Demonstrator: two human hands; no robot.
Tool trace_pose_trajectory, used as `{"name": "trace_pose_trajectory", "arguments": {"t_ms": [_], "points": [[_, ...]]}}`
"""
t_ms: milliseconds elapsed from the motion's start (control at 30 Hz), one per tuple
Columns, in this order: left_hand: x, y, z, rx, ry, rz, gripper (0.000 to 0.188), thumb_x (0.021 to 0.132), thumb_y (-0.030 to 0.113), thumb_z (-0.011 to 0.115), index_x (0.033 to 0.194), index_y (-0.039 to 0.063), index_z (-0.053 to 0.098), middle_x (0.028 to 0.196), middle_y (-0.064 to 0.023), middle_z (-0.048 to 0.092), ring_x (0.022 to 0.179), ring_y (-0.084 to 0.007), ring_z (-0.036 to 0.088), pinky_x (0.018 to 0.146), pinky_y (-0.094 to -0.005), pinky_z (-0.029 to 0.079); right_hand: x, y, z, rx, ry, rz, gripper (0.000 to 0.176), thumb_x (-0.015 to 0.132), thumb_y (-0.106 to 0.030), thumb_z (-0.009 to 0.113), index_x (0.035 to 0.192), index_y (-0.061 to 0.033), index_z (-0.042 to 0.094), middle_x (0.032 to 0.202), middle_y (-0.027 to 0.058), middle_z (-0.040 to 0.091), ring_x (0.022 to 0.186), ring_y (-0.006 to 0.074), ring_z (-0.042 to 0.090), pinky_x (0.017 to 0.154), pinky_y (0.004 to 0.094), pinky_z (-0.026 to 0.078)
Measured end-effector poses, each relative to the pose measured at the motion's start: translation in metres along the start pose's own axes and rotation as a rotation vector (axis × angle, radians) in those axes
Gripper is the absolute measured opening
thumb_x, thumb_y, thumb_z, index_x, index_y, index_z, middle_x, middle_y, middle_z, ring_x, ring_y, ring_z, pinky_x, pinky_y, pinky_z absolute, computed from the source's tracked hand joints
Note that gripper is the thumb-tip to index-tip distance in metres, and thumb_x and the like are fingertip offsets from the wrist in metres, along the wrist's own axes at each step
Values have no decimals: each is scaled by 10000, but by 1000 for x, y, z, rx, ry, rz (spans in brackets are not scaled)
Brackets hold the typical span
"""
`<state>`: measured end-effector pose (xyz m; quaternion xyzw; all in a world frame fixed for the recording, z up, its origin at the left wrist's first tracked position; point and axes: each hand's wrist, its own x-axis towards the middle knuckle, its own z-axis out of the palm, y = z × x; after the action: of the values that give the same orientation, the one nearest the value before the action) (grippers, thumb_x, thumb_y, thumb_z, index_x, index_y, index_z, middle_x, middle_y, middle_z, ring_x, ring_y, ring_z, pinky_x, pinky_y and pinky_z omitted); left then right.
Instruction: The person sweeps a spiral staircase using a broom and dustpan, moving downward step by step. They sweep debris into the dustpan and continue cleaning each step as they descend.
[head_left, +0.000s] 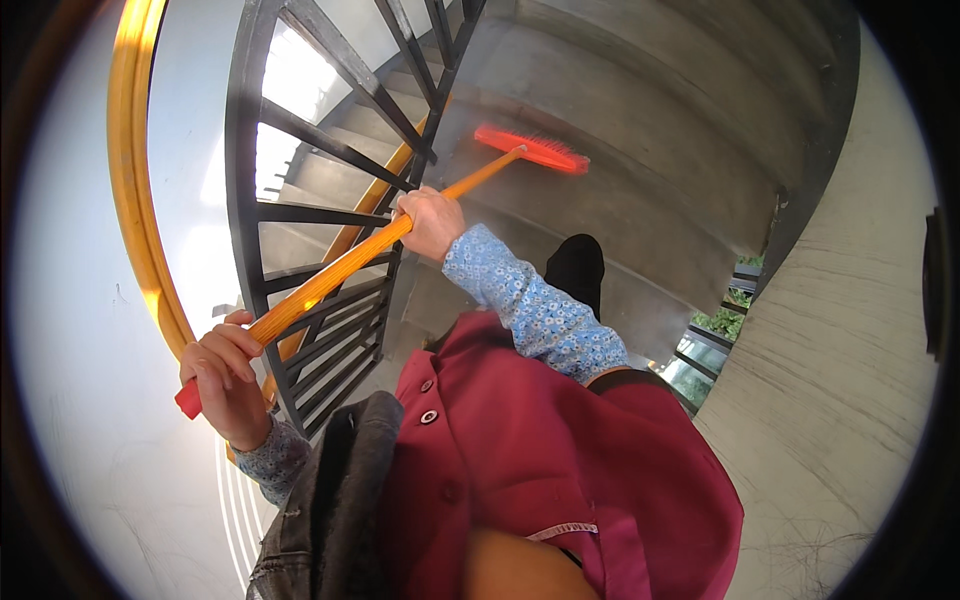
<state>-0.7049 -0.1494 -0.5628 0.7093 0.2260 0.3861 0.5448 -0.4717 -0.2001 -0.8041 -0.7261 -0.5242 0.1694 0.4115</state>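
Both of my hands hold the orange handle of a broom (337, 277), which runs diagonally across the view. My left hand (225, 375) wraps the handle close to its red end cap (189, 399), at the lower left. Farther along, about halfway to the head, my right hand (431, 221) grips the handle beside the black railing. The red broom head (531, 150) lies across a grey concrete stair step (585, 202), its bristles pointing away from me and slightly blurred. Blue flowered sleeves cover both forearms.
A black metal railing (244, 135) stands at the left, with another stair flight (345, 142) behind it. A yellow wooden handrail (131, 150) curves along the white wall. One black shoe (576, 262) is on the stairs. A pale wall (840, 315) borders them at right, near a barred opening (705, 352).
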Motion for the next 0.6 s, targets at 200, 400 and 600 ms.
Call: {"name": "trace_pose_trajectory", "arguments": {"t_ms": [200,400,600], "points": [[-7,-45,26,58,38,-147,227,967,107,479,752,74,543,693,-69,569,782,-217,602,980,-474,442,22,33,28,20,-7,79,72,736,-150,680,774,-104,640,794,74,635,860,293,606,701,423,514],[-19,3,-30,0,63,-16,357,973,269,500,645,150,424,560,-23,494,633,-191,547,874,-456,459,-20,-22,33,53,-81,25,67,719,-125,677,751,-88,631,769,94,638,818,308,615,692,433,509],[-31,-39,30,-31,39,-104,247,920,134,488,687,84,553,679,-54,575,747,-197,587,940,-456,447,0,24,20,61,103,25,96,718,-109,693,723,-81,601,730,89,612,797,310,592,663,430,493]]}}
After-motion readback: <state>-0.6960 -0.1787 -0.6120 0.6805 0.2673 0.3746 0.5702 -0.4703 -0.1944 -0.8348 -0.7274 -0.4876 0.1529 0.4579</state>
